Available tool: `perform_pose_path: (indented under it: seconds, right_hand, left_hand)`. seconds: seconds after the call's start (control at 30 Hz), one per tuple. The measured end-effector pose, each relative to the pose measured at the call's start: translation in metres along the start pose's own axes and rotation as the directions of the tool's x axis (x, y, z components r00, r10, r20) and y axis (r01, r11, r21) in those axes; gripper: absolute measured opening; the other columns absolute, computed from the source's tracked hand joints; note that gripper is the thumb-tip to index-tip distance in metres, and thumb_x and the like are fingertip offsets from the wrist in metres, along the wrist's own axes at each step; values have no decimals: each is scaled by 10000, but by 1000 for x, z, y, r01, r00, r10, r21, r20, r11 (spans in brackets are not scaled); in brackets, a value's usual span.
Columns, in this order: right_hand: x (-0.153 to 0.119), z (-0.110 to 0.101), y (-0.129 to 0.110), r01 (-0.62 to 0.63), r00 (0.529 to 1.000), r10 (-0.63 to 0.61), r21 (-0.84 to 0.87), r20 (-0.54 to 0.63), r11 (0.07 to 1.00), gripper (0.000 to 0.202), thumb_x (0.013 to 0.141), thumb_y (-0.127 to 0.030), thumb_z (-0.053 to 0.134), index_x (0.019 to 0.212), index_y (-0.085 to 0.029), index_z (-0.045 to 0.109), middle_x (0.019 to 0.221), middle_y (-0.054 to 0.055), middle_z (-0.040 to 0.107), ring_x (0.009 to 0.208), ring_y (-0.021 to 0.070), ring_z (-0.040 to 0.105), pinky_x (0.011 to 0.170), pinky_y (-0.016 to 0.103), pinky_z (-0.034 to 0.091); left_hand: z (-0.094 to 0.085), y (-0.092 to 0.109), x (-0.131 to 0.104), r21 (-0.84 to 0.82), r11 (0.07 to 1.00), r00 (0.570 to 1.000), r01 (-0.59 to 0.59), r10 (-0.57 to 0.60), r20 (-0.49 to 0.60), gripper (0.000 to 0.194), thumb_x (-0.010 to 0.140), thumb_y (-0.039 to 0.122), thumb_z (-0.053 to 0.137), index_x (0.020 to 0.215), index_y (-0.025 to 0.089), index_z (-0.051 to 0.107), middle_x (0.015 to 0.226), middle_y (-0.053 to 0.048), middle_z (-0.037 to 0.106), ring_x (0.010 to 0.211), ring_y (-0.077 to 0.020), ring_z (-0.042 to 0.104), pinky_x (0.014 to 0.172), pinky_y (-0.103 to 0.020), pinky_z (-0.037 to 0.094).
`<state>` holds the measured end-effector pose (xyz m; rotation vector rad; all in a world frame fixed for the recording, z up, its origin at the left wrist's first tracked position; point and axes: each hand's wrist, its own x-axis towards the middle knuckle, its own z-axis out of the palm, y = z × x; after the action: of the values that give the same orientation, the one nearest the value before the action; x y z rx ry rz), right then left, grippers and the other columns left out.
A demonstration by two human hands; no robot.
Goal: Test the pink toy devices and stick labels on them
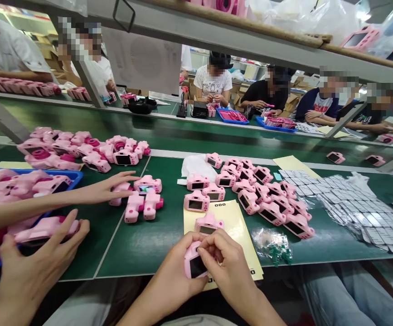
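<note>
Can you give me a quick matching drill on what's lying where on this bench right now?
Things:
1. pink camera
2. yellow sheet
3. green bits bag
4. blue tray

Places:
A. far left, full of pink cameras
B. between both hands
C. right of the yellow sheet
D. flat under a camera, mid-bench

Pairs: 1-B, 2-D, 3-C, 4-A

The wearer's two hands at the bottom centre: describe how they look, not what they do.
Both the left hand and the right hand are bare: no gloves, rings, watch or wristband show. The forearms are uncovered too, with no sleeve in view. Fingernails are short and plain.
</note>
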<state>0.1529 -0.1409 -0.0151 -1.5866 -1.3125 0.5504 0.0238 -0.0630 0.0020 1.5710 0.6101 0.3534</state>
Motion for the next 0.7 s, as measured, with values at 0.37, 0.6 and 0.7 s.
perform_pose_path:
  seconds: [0.37, 0.6, 0.7]
  right_hand:
    - [-5, 3, -4, -77, 994, 84, 104, -67, 992, 137, 870, -245, 593, 743, -195, 581, 717, 3, 536, 611, 130, 469, 565, 256, 351]
    - [5, -28, -5, -365, 925, 277, 402, 261, 840, 338, 709, -321, 797, 845, -202, 512, 686, -62, 441, 591, 93, 363, 533, 212, 278]
    - [8, -37, -6, -413, 894, 276, 408, 353, 814, 318, 768, -373, 762, 918, -204, 538, 651, -73, 409, 569, 90, 356, 535, 213, 274]
  left_hand:
    - [3, -5, -3, 190, 977, 991, -100, 115, -69, 478, 722, 15, 606, 1137, 236, 522, 1157, -23, 600, 1037, -195, 591, 909, -280, 451]
    - [-1, 6, -7, 57, 990, 988, -132, 127, 83, 406, 736, 69, 668, 1069, 246, 518, 1129, -11, 579, 1059, -196, 571, 937, -287, 436]
    - [-3, 6, -5, -151, 988, 994, 13, 3, 110, 354, 781, 287, 717, 1045, 224, 491, 1064, -15, 583, 947, -191, 573, 853, -285, 460]
